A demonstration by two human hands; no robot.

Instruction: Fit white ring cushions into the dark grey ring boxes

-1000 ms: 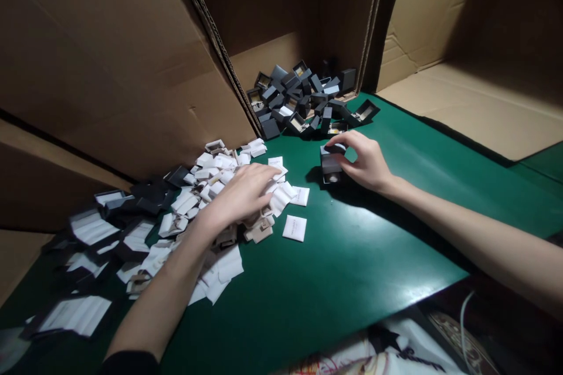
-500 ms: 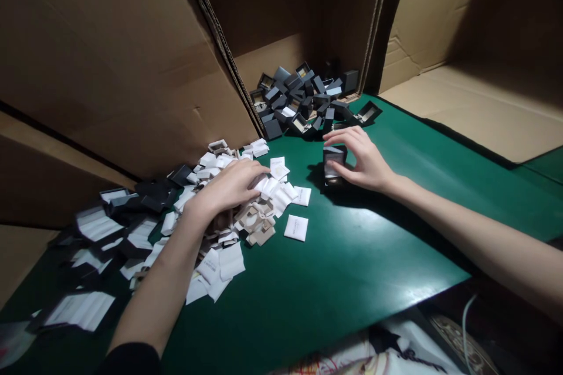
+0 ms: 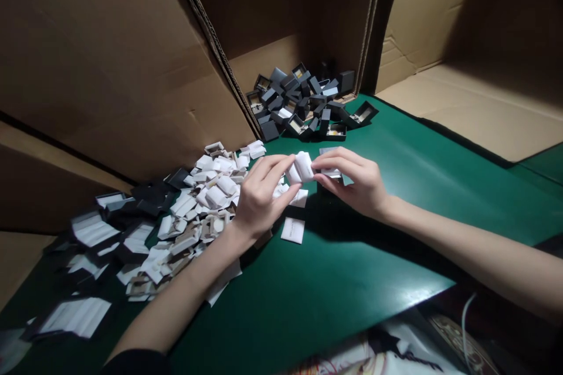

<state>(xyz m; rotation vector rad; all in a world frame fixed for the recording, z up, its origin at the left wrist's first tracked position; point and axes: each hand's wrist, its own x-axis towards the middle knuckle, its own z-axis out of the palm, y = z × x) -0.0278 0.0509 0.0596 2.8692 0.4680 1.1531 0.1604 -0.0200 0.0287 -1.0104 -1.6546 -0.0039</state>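
Observation:
Between my two hands is a small white box insert (image 3: pixel 301 168) with a groove across it. The fingers of my left hand (image 3: pixel 264 190) close on its left side. My right hand (image 3: pixel 354 179) pinches its right edge between thumb and fingertips. Partly hidden behind my right hand stands a small dark box (image 3: pixel 329 153) on the green table. Left of my left hand spreads a pile of white inserts (image 3: pixel 215 196), some showing beige undersides. A square white printed packet (image 3: pixel 292 230) lies flat below my hands.
Several small dark boxes (image 3: pixel 303 99), some open, are heaped at the back against a cardboard box (image 3: pixel 272 58). Dark pieces with white linings (image 3: pixel 94 228) lie at the left. The green table (image 3: pixel 334 281) has a near edge, with fabric below it. Cardboard (image 3: pixel 475 99) stands at the right.
My left hand has moved right from the white pile and now holds an insert with my right hand. My right hand has come off the dark box, which stays behind it.

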